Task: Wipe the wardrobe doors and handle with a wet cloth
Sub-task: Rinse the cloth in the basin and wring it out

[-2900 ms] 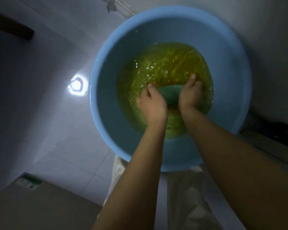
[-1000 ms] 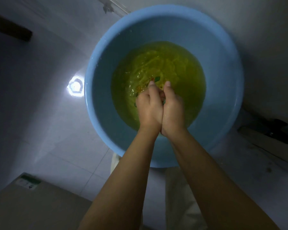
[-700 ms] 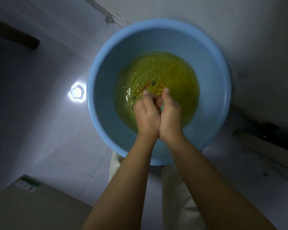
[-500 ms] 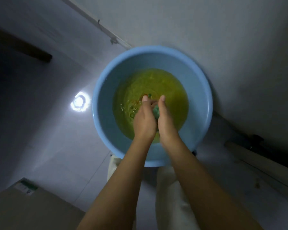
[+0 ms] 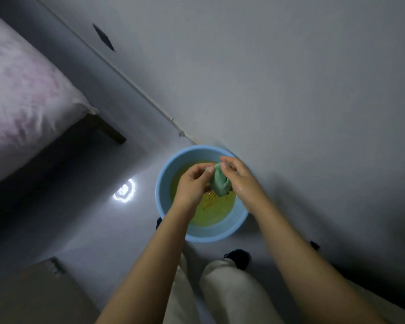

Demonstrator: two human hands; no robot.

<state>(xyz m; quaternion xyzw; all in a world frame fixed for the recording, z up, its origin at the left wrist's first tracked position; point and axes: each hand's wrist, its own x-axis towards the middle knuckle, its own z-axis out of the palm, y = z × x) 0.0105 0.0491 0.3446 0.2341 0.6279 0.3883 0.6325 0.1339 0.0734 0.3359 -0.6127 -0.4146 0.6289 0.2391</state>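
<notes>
- Nearest the camera, pale trousers (image 5: 229, 293) are seen between the two bare forearms, with a dark shoe (image 5: 239, 257) just past the right knee.
- At the lower left, the corner of a brown box (image 5: 33, 298) is seen on the floor (image 5: 91, 230).
- A bright glare (image 5: 124, 191) is reflected on the floor, left of the basin.
- A blue basin (image 5: 164, 195) is set on the floor close to the white panel behind it; yellowish water (image 5: 215, 206) with reddish specks is held in it.
- Much of the basin's middle is hidden by the hands and cloth.
- A bunched green cloth (image 5: 218, 183) is held above the water, between both hands.
- The left hand (image 5: 192, 183) is curled round the cloth's left side, its thumb and fingertips pinching the upper end.
- The right hand (image 5: 240, 176) is clamped on the cloth's right side, with fingers bent over the top.
- Beyond, a white wardrobe panel (image 5: 267, 78) fills the upper right; a dark handle (image 5: 104, 37) is seen at the top left of it.
- At the far left, a bed (image 5: 21, 90) with a pink-patterned sheet is seen, a wooden leg showing beneath.
</notes>
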